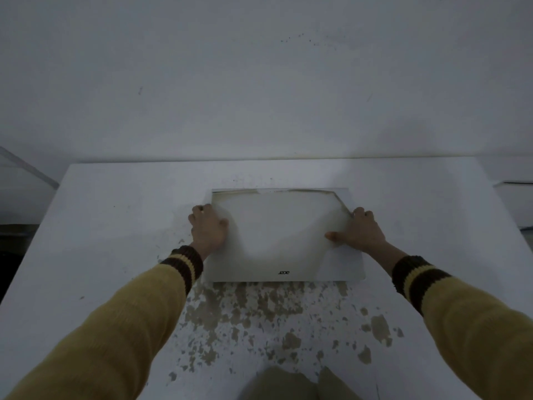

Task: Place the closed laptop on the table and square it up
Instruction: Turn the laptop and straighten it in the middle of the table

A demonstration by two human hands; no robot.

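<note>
Nearest the wearer, the white desk is chipped to bare patches, and just beyond them lies the closed silver laptop, flat on the desk and about centred. The left hand and right hand each clasp a side edge, thumbs on the lid and fingers curled over the rim; to square it well, I would nudge gently until its near edge runs parallel with the desk's. The lid reads "acer", upside down from here.
</note>
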